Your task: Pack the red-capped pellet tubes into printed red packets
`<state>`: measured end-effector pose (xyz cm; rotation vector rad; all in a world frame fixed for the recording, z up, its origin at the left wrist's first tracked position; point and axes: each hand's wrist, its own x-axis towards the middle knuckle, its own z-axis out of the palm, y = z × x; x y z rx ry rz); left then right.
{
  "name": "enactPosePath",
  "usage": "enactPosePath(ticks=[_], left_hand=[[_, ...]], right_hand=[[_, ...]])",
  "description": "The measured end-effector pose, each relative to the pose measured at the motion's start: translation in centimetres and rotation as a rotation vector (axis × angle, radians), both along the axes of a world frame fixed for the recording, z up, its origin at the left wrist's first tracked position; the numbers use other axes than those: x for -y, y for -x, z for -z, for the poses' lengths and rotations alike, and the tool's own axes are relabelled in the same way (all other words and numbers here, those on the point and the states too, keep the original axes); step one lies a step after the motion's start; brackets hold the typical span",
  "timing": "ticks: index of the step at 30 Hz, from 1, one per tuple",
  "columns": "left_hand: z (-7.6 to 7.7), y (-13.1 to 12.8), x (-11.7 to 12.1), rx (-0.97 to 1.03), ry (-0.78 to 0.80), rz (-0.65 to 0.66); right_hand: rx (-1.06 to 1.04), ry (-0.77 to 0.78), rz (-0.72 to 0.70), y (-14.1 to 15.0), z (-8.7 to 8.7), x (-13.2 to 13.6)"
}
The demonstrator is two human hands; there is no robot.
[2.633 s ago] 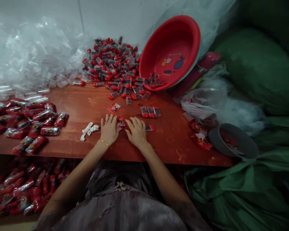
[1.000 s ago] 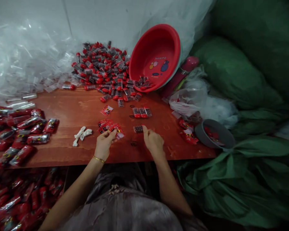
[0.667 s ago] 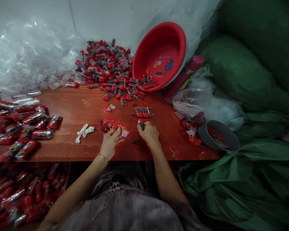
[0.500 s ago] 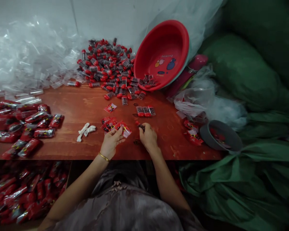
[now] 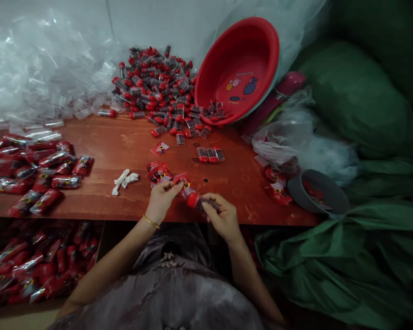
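My left hand (image 5: 163,201) pinches a small red printed packet (image 5: 185,182) near the table's front edge. In my right hand (image 5: 223,217) is a small clear bottle with dark contents, its red cap (image 5: 192,200) turned toward the packet and touching or overlapping its lower end. My right fingers cover much of the bottle. Several red printed packets (image 5: 160,173) lie just beyond my left hand, and one more packet (image 5: 159,148) lies farther back. Three filled bottles (image 5: 210,155) stand in a row past my right hand.
Red-capped bottles (image 5: 158,91) are heaped at the back, beside a tilted red basin (image 5: 239,68). Clear plastic sleeves (image 5: 44,73) pile up at left, above wrapped red packs (image 5: 44,169). White finger cots or gloves (image 5: 124,180) lie left; a grey bowl (image 5: 318,192) sits right.
My right hand has picked up a bottle from the table and brought it left to my left hand. My left hand took a packet from the spread ones and raised it toward the cap.
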<state>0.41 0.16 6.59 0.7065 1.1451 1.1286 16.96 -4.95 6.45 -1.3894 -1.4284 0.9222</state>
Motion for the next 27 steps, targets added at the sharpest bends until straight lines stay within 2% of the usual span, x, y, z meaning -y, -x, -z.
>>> enactPosePath(ticks=[4,9,14,17,20,24,27], left_hand=[[0.5,0.3,0.0,-0.077,-0.066,-0.008],[0.4,-0.1,0.1,0.019,-0.024,0.016],[-0.5,-0.6,0.4,0.162,0.079,0.022],[-0.2,-1.0,0.7,0.182,0.023,0.013],[0.7,-1.3,1.1,0.116,-0.075,0.016],[1.4,-1.4,1.4,0.065,-0.126,0.07],[1.0,-1.5,1.2,0.147,-0.078,0.058]], right_hand=[[-0.177,0.121,0.022,0.7,0.6,0.0],[-0.257,0.144,0.047,1.3,1.5,-0.1],[-0.229,0.065,0.099,1.4,1.8,-0.3],[-0.2,0.06,0.042,1.4,1.7,-0.3],[-0.239,0.088,0.006,1.9,1.7,-0.4],[-0.289,0.076,0.105,3.0,1.7,-0.5],[-0.228,0.058,0.115,3.5,1.6,-0.6]])
